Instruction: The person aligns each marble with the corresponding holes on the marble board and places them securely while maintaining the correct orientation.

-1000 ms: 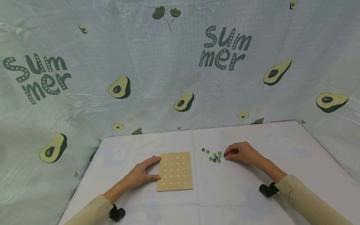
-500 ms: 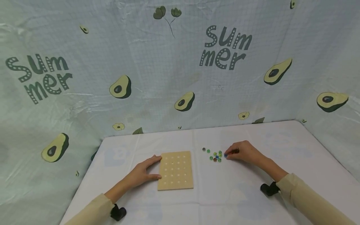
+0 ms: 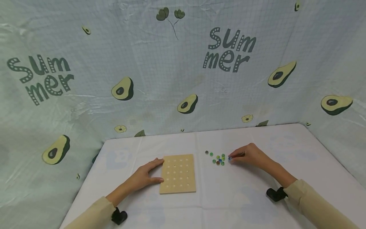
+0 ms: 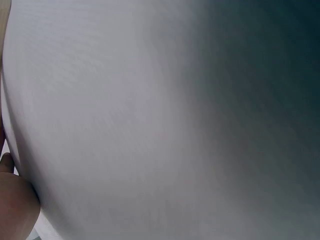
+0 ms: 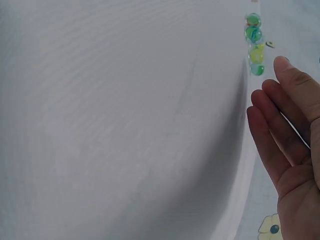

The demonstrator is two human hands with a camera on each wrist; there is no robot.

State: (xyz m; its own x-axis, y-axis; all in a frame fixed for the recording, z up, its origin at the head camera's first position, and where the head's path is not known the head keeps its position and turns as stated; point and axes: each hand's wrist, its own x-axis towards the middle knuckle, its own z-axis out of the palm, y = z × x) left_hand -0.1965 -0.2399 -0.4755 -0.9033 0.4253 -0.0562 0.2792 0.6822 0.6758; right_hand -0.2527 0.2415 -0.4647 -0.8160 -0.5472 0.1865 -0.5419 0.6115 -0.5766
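Observation:
A light wooden board [image 3: 178, 187] with rows of small round hollows lies flat on the table. My left hand [image 3: 145, 175] rests beside it, its spread thumb and fingertips touching the board's left edge. To the board's right, my right hand [image 3: 251, 155] pinches a blue marble [image 3: 230, 158] at its fingertips, low over the tabletop. Just left of those fingertips lies a loose group of glass marbles [image 3: 223, 155], mostly green, with a brown marble [image 3: 218, 163] among them. The right wrist view shows my bent fingers [image 5: 272, 145] close to several marbles [image 5: 254, 34]; the pinched one is hidden there.
A white cloth covers the table [image 3: 220, 203], whose back edge meets a hanging sheet [image 3: 154, 63] printed with avocados and lettering. One dark marble [image 3: 206, 152] sits apart at the group's far left. A black wrist camera [image 3: 276, 194] is strapped on each arm.
My right hand's fingers have straightened slightly around the blue marble, and its wrist has shifted a little to the right. My left hand and the board stay in place.

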